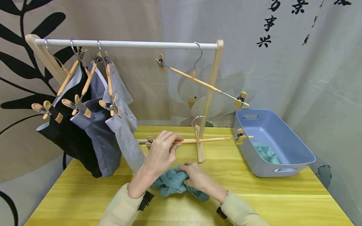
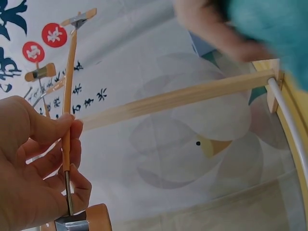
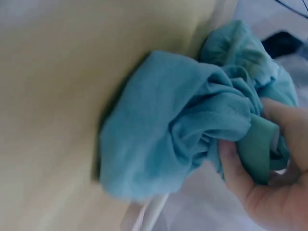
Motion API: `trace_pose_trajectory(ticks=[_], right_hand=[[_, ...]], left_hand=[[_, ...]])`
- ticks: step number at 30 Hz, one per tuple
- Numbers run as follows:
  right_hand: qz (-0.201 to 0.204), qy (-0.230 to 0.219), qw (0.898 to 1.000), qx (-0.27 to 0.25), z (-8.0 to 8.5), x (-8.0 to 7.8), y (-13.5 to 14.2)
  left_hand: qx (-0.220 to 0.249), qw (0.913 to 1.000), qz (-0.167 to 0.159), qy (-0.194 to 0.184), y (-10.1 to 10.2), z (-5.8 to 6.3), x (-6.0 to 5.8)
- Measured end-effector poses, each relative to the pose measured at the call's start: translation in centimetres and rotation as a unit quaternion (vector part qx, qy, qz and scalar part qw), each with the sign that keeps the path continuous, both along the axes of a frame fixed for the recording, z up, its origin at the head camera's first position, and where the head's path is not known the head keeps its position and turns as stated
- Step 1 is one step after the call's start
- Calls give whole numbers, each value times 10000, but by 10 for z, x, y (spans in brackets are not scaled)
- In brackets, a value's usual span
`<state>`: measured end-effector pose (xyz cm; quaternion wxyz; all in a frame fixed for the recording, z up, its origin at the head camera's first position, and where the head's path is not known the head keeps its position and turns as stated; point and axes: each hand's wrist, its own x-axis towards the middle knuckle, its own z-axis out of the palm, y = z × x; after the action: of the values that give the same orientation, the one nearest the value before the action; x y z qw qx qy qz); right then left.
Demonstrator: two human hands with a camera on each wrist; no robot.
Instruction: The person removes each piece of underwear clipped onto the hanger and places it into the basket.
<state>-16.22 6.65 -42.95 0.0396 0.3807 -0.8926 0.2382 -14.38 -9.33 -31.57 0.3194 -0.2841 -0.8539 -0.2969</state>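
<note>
My left hand point(image 1: 161, 153) pinches a wooden clip hanger point(image 1: 215, 139) by its bar, left of the hook. The hanger lies nearly level above the table, and one of its clips point(image 1: 240, 137) shows at the right end. In the left wrist view, thumb and fingertips close round the hanger's bar point(image 2: 69, 91), near the metal rod and a clip. Below it, my right hand point(image 1: 196, 177) grips a crumpled teal garment point(image 1: 172, 182) low over the table. The right wrist view shows the garment point(image 3: 144, 120) bunched, with a folded edge between thumb and fingers.
A wooden rack with a white rail point(image 1: 127, 44) stands behind. Dark and grey-blue clothes point(image 1: 97, 125) hang clipped at its left. A tilted bare hanger point(image 1: 195, 78) hangs at the right. A blue-grey basket point(image 1: 294, 144) holding another teal cloth point(image 1: 267, 153) stands on the wooden table point(image 1: 282, 194).
</note>
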Motion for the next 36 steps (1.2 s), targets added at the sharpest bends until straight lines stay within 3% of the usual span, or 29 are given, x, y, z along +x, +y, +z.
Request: trace_pose_trajectory(ticks=[4, 8, 14, 18, 21, 27, 32, 36], right_hand=[[-735, 238, 9945, -707, 11, -10, 21], [-1440, 603, 9800, -1232, 25, -22, 46], [-2237, 1247, 9556, -1455, 50, -37, 87], [-2554, 1635, 9372, -1724, 66, -44, 114], [-2865, 1857, 9162, -2096, 77, -47, 132], [-3894, 2012, 8592, -2638, 93, -47, 167], [-4615, 2029, 8096, -3007, 94, -44, 190], [-5074, 1700, 7840, -3146, 91, -42, 203]], left_hand=[[-4, 10000, 39, 19, -1, 2, 1], [58, 9999, 89, 46, -2, 4, 1], [184, 9997, 121, 70, -4, 8, 3], [182, 9997, 126, 41, -5, 8, 3], [175, 9998, 121, 32, -5, 7, 3], [147, 9998, 127, 43, -6, 6, 3], [123, 9998, 143, -10, -6, 5, 2], [95, 9998, 157, -52, -6, 4, 2]])
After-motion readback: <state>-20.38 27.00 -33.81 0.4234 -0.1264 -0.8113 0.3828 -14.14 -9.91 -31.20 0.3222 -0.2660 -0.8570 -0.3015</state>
